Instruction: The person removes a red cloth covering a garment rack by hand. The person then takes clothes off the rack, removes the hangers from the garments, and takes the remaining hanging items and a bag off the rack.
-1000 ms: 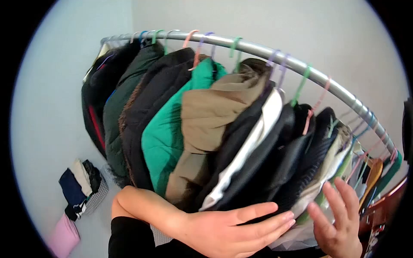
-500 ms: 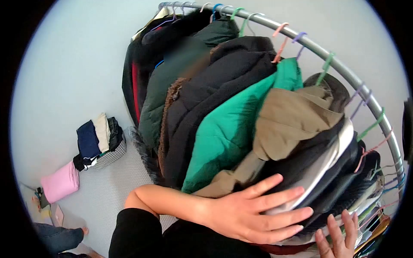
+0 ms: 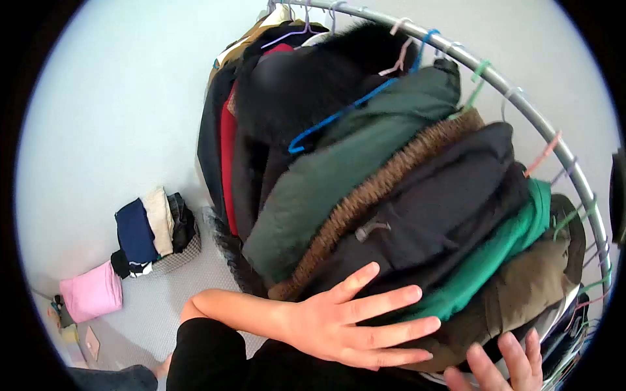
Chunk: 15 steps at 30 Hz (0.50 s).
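Across the lower middle of the head view, my left hand (image 3: 352, 326) lies with spread fingers against the hanging coats, over the black coat (image 3: 424, 202) and the edge of the green coat (image 3: 482, 260). My right hand (image 3: 499, 368) shows at the bottom right, fingers apart, beside the olive-brown coat (image 3: 528, 280); its palm is cut off by the frame. Neither hand holds anything. Left of the black coat hang a dark green coat (image 3: 339, 169) with brown fleece trim and a black furry garment (image 3: 293, 98) near a blue hanger (image 3: 339, 116).
A curved metal rail (image 3: 495, 78) carries the hangers. On the floor at left are folded clothes (image 3: 137, 228) in a checked container and a pink folded item (image 3: 91, 291). Part of a person's leg (image 3: 114, 378) shows at the bottom left.
The view has turned toward the rail's left end. Coats have shifted right and crowd together at the right, while the dark green and black ones now spread wider. My left hand stays flat and spread.
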{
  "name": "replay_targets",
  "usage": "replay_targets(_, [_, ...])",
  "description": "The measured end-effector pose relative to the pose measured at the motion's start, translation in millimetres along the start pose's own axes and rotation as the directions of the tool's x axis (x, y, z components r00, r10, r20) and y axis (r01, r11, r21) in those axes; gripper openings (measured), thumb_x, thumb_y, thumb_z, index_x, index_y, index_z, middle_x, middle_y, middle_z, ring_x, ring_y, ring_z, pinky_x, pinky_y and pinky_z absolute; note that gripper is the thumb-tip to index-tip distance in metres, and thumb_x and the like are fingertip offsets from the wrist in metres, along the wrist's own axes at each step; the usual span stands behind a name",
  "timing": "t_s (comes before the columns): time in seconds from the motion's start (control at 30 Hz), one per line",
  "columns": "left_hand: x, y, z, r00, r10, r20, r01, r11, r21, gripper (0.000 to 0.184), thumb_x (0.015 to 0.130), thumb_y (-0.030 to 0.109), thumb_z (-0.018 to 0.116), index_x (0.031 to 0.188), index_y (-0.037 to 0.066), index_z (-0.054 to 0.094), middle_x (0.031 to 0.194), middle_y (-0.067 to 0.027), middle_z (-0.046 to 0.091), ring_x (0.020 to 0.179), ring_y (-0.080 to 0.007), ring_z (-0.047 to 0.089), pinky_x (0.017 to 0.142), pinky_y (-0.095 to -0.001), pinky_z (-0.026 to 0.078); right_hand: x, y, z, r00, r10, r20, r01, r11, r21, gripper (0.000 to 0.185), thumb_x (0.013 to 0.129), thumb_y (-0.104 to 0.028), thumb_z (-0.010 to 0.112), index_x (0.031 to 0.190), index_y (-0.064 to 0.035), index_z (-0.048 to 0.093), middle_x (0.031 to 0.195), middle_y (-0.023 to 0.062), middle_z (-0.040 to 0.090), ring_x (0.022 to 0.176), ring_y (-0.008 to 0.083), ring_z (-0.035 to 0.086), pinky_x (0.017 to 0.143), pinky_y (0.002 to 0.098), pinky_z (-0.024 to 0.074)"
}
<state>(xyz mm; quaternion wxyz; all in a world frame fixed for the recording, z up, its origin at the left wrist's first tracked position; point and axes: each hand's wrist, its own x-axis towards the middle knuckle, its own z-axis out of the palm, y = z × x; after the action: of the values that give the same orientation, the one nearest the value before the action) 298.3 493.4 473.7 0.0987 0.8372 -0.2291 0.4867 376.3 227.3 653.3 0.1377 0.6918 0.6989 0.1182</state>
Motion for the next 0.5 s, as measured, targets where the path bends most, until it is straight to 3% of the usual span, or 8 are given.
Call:
replay_targets(0.03, [-5,-13,2,1.0,0.01,-0.011,-0.009,1.0,0.015,0.044,0.094,0.042,0.065,0.138,0.039,0.065,0.155,0.0039,0.052,0.144,-0.0331,0.048,0.121,-0.0663,0.022,21,1,-8,0.999,0.042,0.031,-0.044,0.997,0.056,0.037,0.094,-0.021,0.063,0.128,-0.008,0.07,0.147,0.0137,0.059,0.131,0.0429,0.056,0.11,0.0592,0.0452])
replay_targets(0.1, [-9,-34,-2,0.997,0.02,0.081,-0.017,0.999,-0.027,0.047,0.095,0.042,0.064,0.142,0.038,0.062,0.156,0.0038,0.051,0.144,-0.0322,0.048,0.122,-0.0638,0.024,45,18,9,0.994,-0.077,-0.072,0.072,0.995,-0.073,0.047,0.066,-0.011,0.08,0.112,-0.0088,0.068,0.135,0.0186,0.061,0.124,0.0406,0.059,0.099,0.0534,0.0519])
replay_targets(0.13, [-14,-46,5,0.995,0.058,0.075,-0.057,0.998,-0.012,0.048,0.096,0.042,0.063,0.144,0.036,0.06,0.156,0.0037,0.051,0.144,-0.0306,0.049,0.122,-0.0611,0.026,56,22,7,0.992,-0.052,-0.113,0.05,0.999,-0.018,0.032,0.072,-0.02,0.078,0.101,-0.0083,0.069,0.128,0.0173,0.065,0.118,0.0395,0.062,0.094,0.0537,0.0546])
replay_targets(0.17, [-17,-50,13,0.997,0.071,0.025,-0.072,0.997,0.01,0.048,0.096,0.039,0.064,0.143,0.035,0.061,0.156,0.005,0.051,0.143,-0.0283,0.05,0.121,-0.0594,0.027,60,15,-3,0.991,0.092,-0.1,-0.074,0.984,0.162,0.038,0.092,-0.02,0.063,0.126,-0.0034,0.07,0.142,0.0167,0.061,0.126,0.0421,0.06,0.106,0.056,0.0499])
replay_targets(0.27, [-9,-54,7,0.996,0.086,0.037,-0.085,0.996,-0.024,0.045,0.095,0.035,0.064,0.14,0.033,0.063,0.154,0.0065,0.052,0.141,-0.027,0.053,0.121,-0.0596,0.028,83,22,-6,0.981,0.038,-0.188,-0.021,0.996,0.091,0.037,0.091,-0.017,0.064,0.124,-0.0022,0.07,0.138,0.0189,0.061,0.122,0.0413,0.062,0.102,0.0541,0.053])
replay_targets(0.33, [-10,-52,12,0.996,0.084,-0.039,-0.085,0.996,-0.034,0.048,0.097,0.029,0.059,0.145,0.022,0.058,0.16,-0.0015,0.046,0.144,-0.0299,0.049,0.119,-0.0587,0.033,103,26,-8,0.977,-0.1,-0.188,0.107,0.994,0.029,0.039,0.09,-0.014,0.064,0.127,-0.0033,0.069,0.139,0.0177,0.061,0.122,0.0414,0.061,0.102,0.0531,0.0538])
replay_targets(0.43, [-14,-50,15,0.99,0.101,-0.096,-0.104,0.994,-0.027,0.048,0.097,0.028,0.06,0.145,0.022,0.058,0.158,-0.0034,0.048,0.144,-0.0295,0.049,0.119,-0.0597,0.033,109,32,8,0.979,-0.156,-0.127,0.163,0.986,0.042,0.049,0.088,-0.016,0.065,0.135,-0.0058,0.065,0.151,0.0133,0.054,0.138,0.0367,0.051,0.115,0.0521,0.042])
replay_targets(0.5, [-16,-58,-1,0.987,0.147,-0.069,-0.149,0.989,-0.018,0.046,0.096,0.032,0.062,0.14,0.019,0.062,0.154,-0.0052,0.052,0.141,-0.0281,0.051,0.118,-0.0599,0.034,112,37,20,0.994,-0.086,-0.074,0.095,0.986,0.135,0.059,0.083,-0.019,0.069,0.141,-0.0091,0.06,0.151,0.0126,0.053,0.141,0.035,0.048,0.119,0.0538,0.0359])
